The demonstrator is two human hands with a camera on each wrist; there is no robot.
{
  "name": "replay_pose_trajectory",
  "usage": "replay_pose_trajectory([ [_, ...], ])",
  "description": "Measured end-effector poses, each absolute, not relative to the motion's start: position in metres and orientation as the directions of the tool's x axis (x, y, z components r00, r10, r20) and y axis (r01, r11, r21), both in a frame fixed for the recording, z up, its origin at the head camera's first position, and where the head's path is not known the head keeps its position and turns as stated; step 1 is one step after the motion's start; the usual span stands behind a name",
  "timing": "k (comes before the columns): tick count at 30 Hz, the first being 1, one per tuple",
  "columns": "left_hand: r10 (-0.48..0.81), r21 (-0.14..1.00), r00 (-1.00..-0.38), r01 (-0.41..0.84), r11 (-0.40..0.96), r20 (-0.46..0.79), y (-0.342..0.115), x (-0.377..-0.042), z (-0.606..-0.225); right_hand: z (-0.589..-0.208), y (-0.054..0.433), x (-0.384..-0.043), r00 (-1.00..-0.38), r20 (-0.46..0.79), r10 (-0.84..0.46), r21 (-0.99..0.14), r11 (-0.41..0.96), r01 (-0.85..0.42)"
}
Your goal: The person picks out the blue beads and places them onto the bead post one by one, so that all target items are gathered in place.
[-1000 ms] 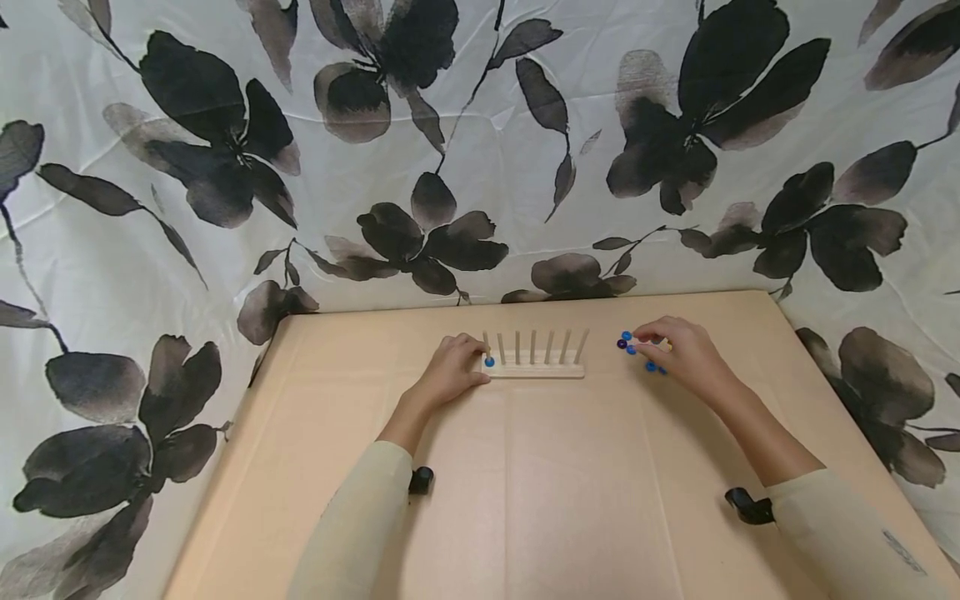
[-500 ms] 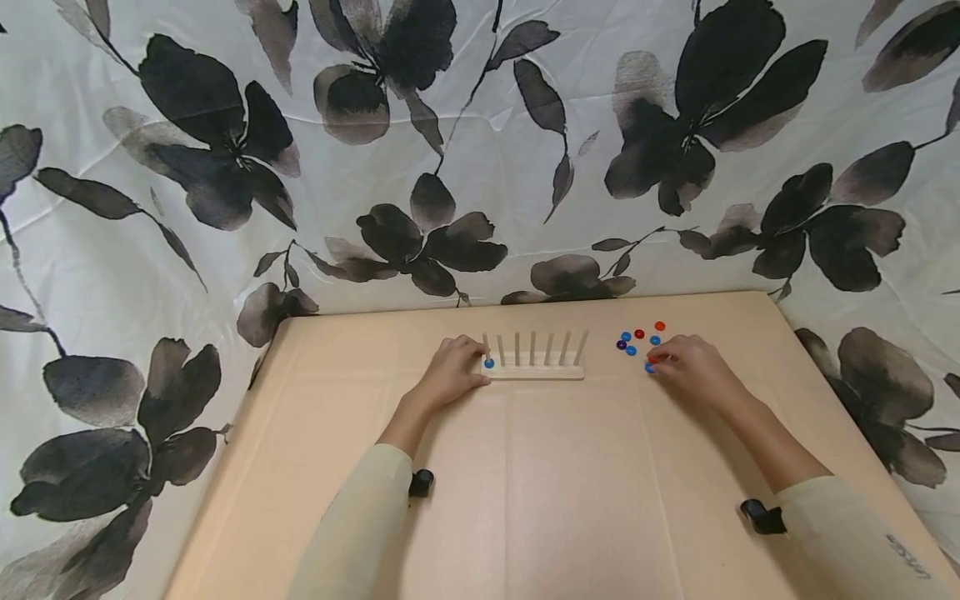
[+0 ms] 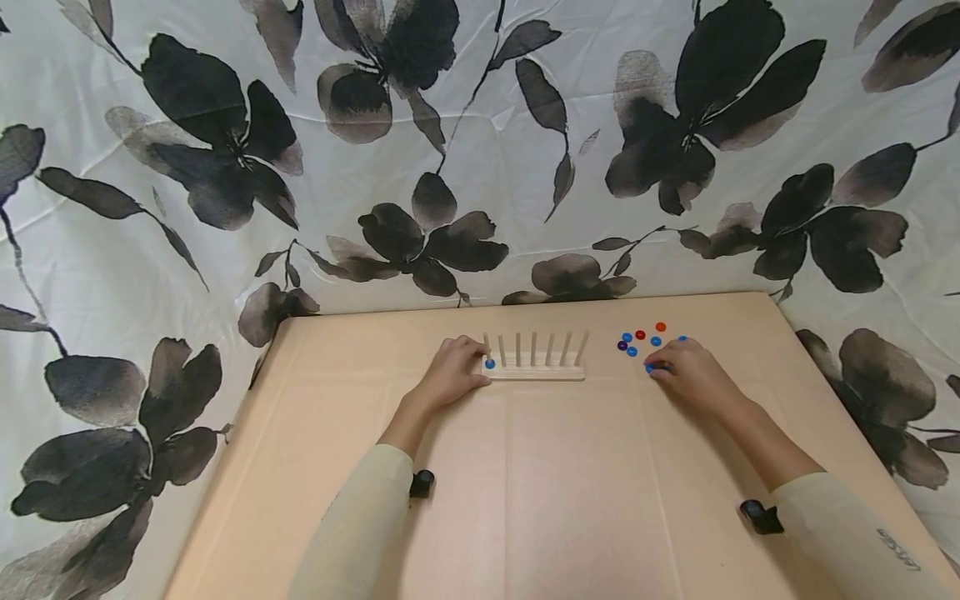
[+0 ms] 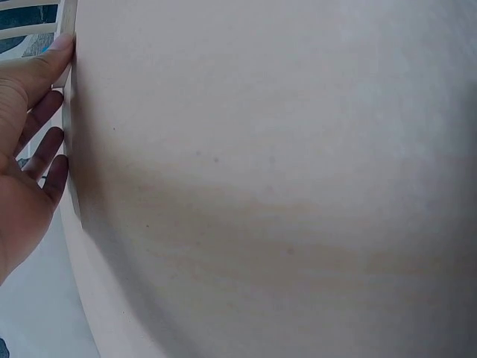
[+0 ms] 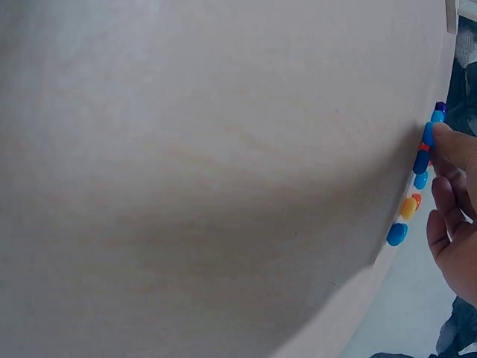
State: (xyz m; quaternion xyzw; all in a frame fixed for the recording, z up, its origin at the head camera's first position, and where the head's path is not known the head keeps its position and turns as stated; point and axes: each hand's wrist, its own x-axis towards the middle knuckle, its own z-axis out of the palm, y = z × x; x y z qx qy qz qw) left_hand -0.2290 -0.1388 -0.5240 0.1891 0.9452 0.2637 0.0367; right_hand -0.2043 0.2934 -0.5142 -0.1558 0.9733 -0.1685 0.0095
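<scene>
Peg rack (image 3: 533, 373) at the far part of the table (image 3: 577, 483), pegs upright. Left hand (image 3: 453, 365) at its nine o'clock end, thumb and fingers clamped on that end; they partly cover the first peg. One blue bead (image 3: 490, 363) low on that peg. Left wrist view cuts the rack off at eleven o'clock.

Loose beads at three o'clock from the rack: dark bead (image 3: 622, 345) on the cluster's nine o'clock side, red bead (image 3: 640, 335), orange bead (image 3: 661, 327) beyond. Right hand (image 3: 693, 375) at four o'clock of the cluster, fingertips bunched among blue ones; cannot tell whether any is pinched. Yellow bead (image 5: 408, 207) visible only from the right wrist.
</scene>
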Motion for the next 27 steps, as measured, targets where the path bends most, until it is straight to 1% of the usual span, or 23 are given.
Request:
replay_pose_trajectory([
  [13,0.391,0.502,-0.919,0.364,0.785,0.055,-0.1391,-0.2296,-0.5257,-0.5169,0.2938,-0.2053,-0.936,0.027,-0.351,-0.325,0.882,-0.34],
  [19,0.382,0.504,-0.923,0.347,0.791,0.036,-0.1388,-0.2289,-0.525,-0.5173,0.293,-0.2054,-0.934,0.023,-0.356,-0.321,0.882,-0.344],
  [27,0.377,0.508,-0.926,0.339,0.792,0.03,-0.1384,-0.2291,-0.5247,-0.5187,0.2923,-0.2067,-0.935,0.019,-0.355,-0.353,0.872,-0.338],
])
